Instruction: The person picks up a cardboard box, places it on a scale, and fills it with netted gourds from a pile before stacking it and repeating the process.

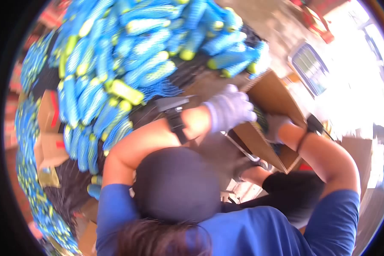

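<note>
A white-gloved left hand [230, 109] hovers at the near-left edge of an open cardboard box [278, 91]. Its fingers look curled, and what they hold, if anything, is hidden by blur. My right hand [276, 128], also gloved, reaches inside the box, where its fingers are hidden. Something dark with yellow-green shows inside beside that hand. To the left lies a big pile of blue mesh bundles [147, 47] with yellow-green contents or ends. One brighter yellow-green bundle [126, 91] rests at the pile's near edge, beside loose blue netting [162, 87].
Dark plastic sheeting [68, 187] lies under the pile. More cardboard boxes [51, 145] stand at the left, with a long band of blue netted bundles [27, 158] beyond. A grey-framed, chair-like item [309, 68] stands at the upper right. A crouching leg [294, 192] is below the box.
</note>
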`<state>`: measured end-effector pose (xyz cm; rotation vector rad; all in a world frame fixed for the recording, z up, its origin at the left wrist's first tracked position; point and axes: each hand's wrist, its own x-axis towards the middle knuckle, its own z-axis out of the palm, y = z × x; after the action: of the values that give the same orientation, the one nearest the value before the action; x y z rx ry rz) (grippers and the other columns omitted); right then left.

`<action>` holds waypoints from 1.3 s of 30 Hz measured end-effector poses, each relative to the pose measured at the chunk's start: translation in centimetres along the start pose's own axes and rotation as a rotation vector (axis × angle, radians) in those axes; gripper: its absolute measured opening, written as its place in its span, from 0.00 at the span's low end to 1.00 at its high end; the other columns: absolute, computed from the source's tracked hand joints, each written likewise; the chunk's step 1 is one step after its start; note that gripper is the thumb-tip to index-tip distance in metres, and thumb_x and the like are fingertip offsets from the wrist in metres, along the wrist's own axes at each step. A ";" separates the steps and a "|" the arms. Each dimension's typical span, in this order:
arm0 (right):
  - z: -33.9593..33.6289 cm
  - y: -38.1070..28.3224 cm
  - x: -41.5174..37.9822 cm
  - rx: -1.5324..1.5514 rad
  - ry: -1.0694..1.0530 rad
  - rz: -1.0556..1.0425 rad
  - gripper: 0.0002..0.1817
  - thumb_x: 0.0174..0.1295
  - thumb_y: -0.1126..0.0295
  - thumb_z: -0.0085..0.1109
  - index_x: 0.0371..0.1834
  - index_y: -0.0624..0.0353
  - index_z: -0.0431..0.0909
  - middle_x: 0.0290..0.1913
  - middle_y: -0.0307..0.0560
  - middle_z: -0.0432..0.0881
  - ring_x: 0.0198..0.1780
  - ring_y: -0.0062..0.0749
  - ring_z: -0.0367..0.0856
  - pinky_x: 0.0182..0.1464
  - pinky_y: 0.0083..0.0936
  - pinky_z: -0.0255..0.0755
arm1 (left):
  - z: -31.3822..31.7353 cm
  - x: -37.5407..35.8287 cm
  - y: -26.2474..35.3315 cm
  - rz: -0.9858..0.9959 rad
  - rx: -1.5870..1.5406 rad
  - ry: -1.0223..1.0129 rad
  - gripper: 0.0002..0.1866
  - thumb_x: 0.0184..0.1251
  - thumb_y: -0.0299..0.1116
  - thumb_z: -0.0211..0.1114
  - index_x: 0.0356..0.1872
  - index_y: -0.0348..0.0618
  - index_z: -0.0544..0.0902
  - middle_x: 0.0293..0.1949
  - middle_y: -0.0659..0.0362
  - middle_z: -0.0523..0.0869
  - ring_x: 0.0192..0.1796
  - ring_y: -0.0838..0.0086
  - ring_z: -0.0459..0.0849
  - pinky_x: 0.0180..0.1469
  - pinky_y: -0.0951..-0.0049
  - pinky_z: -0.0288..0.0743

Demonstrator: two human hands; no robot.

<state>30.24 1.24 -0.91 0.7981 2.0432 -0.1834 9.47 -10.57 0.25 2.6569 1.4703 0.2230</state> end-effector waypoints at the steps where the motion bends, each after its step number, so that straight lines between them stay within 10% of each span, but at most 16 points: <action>1: 2.4 1.4 1.1 -0.142 -0.097 -0.009 0.35 0.53 0.46 0.64 0.60 0.57 0.80 0.55 0.59 0.85 0.57 0.49 0.84 0.57 0.42 0.78 | -1.0 0.3 0.1 -0.013 0.030 -0.163 0.26 0.46 0.47 0.78 0.51 0.65 0.82 0.45 0.69 0.83 0.55 0.71 0.82 0.51 0.56 0.71; 2: 2.2 1.1 0.2 -0.354 -0.321 0.020 0.29 0.57 0.49 0.62 0.59 0.54 0.82 0.55 0.58 0.85 0.58 0.47 0.84 0.53 0.39 0.80 | -0.4 0.1 -0.1 -0.005 0.018 -0.073 0.10 0.64 0.36 0.63 0.44 0.65 0.85 0.41 0.70 0.86 0.54 0.71 0.84 0.49 0.56 0.72; 13: 3.9 -2.8 0.8 -0.086 -0.079 -0.147 0.14 0.61 0.66 0.59 0.47 0.58 0.84 0.46 0.54 0.87 0.50 0.47 0.87 0.48 0.39 0.79 | -1.1 -0.1 -0.1 0.024 -0.013 -0.040 0.12 0.68 0.41 0.62 0.50 0.66 0.85 0.44 0.68 0.88 0.54 0.68 0.85 0.51 0.55 0.74; 17: 2.2 -3.1 -0.9 0.006 0.036 -0.154 0.13 0.61 0.67 0.59 0.46 0.58 0.84 0.45 0.53 0.87 0.49 0.47 0.87 0.48 0.39 0.79 | 2.2 -2.3 -2.2 0.122 -0.486 0.629 0.29 0.61 0.41 0.71 0.65 0.57 0.78 0.60 0.54 0.79 0.63 0.56 0.77 0.61 0.50 0.71; 21: -0.3 -1.2 -5.4 0.166 0.175 -0.166 0.11 0.61 0.67 0.59 0.44 0.58 0.83 0.43 0.53 0.87 0.48 0.47 0.86 0.47 0.39 0.79 | 2.6 -11.0 -5.6 -0.319 -0.530 1.067 0.19 0.56 0.35 0.70 0.49 0.45 0.81 0.50 0.51 0.83 0.53 0.51 0.82 0.55 0.55 0.77; 25: -0.8 2.2 -8.7 0.331 0.330 -0.337 0.09 0.63 0.67 0.58 0.40 0.60 0.80 0.37 0.52 0.84 0.43 0.46 0.84 0.46 0.37 0.77 | 9.8 -25.2 -1.6 -1.399 -0.271 0.541 0.24 0.54 0.42 0.71 0.52 0.45 0.80 0.46 0.49 0.84 0.50 0.53 0.83 0.54 0.54 0.77; 28: -0.3 3.0 -10.0 0.337 0.424 -0.377 0.08 0.62 0.70 0.60 0.41 0.60 0.80 0.37 0.52 0.83 0.40 0.47 0.84 0.46 0.36 0.78 | 18.9 -34.9 1.8 -1.838 0.044 0.027 0.32 0.48 0.44 0.75 0.55 0.46 0.74 0.48 0.52 0.79 0.54 0.59 0.80 0.57 0.56 0.73; 39: -2.9 2.5 -11.9 0.256 0.645 -0.493 0.09 0.58 0.76 0.60 0.42 0.59 0.80 0.38 0.54 0.82 0.42 0.49 0.82 0.45 0.37 0.76 | 15.4 -38.8 2.3 -1.686 -0.060 -0.447 0.37 0.48 0.51 0.75 0.60 0.49 0.74 0.60 0.55 0.80 0.66 0.64 0.77 0.73 0.55 0.60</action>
<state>34.23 -1.14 10.71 0.5221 2.8549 -0.5264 -6.21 -44.91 -17.73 0.6037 2.6337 -0.4102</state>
